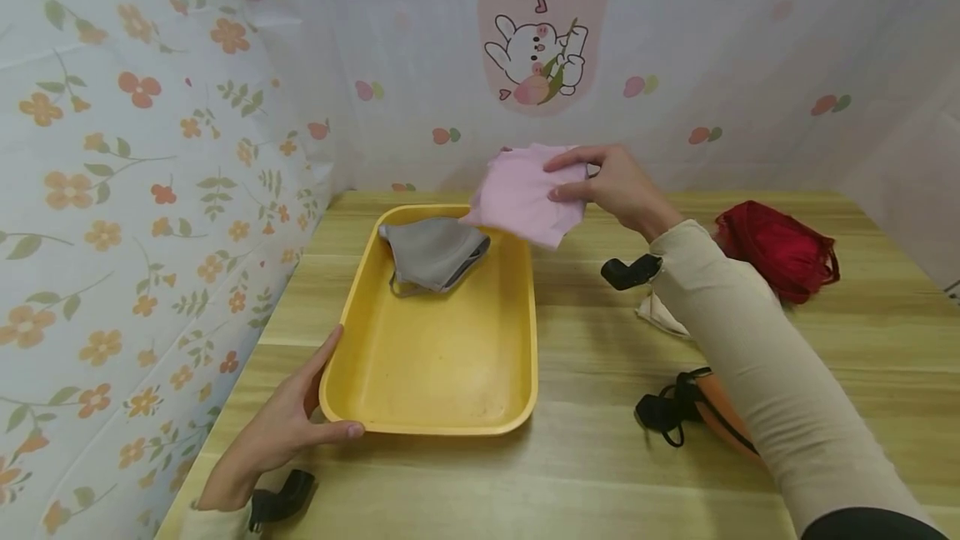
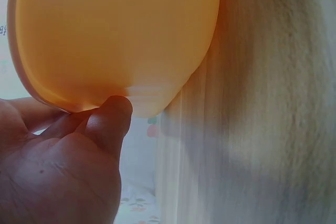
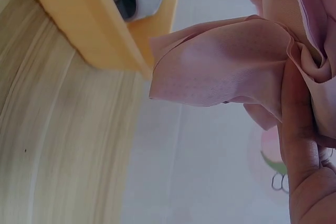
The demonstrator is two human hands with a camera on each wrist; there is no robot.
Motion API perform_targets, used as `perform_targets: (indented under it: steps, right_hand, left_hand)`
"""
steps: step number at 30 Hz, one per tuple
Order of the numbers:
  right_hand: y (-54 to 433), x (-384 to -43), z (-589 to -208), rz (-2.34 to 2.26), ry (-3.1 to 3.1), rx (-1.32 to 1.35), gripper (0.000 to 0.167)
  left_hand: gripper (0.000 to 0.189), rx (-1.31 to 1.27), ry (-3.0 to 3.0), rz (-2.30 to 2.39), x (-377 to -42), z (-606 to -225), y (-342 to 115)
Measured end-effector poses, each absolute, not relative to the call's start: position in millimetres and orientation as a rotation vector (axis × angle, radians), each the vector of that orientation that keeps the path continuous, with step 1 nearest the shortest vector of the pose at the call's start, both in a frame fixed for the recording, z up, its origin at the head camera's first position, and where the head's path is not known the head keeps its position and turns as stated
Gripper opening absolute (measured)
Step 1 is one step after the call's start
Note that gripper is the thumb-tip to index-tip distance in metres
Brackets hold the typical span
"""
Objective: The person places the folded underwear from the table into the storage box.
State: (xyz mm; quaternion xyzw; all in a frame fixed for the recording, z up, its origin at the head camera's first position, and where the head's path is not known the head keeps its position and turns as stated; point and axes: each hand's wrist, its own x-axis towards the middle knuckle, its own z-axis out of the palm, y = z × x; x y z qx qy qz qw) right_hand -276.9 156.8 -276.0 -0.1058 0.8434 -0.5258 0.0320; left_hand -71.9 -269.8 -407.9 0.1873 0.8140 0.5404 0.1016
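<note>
My right hand (image 1: 618,186) pinches a folded pink cloth (image 1: 521,194) between thumb and fingers, raised over the far right corner of the yellow tray (image 1: 435,373). In the right wrist view the cloth (image 3: 226,64) hangs in soft folds, partly covering the fingers. A grey folded cloth item (image 1: 431,248) with a thin loop lies at the far end inside the tray. At the near left corner, my left hand (image 1: 281,419) holds the tray from outside, thumb on the front side and fingers along the left. The left wrist view shows its thumb (image 2: 110,124) against the tray wall.
A dark red fabric item (image 1: 780,252) with straps lies at the right, with a cream cloth (image 1: 660,315) partly behind my right forearm. Nearer stands an orange and black item (image 1: 720,411), partly covered by the sleeve. A printed curtain (image 1: 420,48) hangs behind the wooden table (image 1: 585,457).
</note>
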Motion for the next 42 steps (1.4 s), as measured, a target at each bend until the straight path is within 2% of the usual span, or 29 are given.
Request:
perform_targets:
  steps: [25,42]
  right_hand:
    - [74.3,-276.2,-274.6,-1.692,2.39,-0.554,0.031]
    - [32.7,-282.8,-305.8,-1.822,2.231,-0.293,0.027]
  left_hand:
    - [0.115,0.569,2.387,1.616,-71.7,-408.7,-269.5]
    - [0.115,0.598,2.381,1.63,-72.4,-411.3,-271.0]
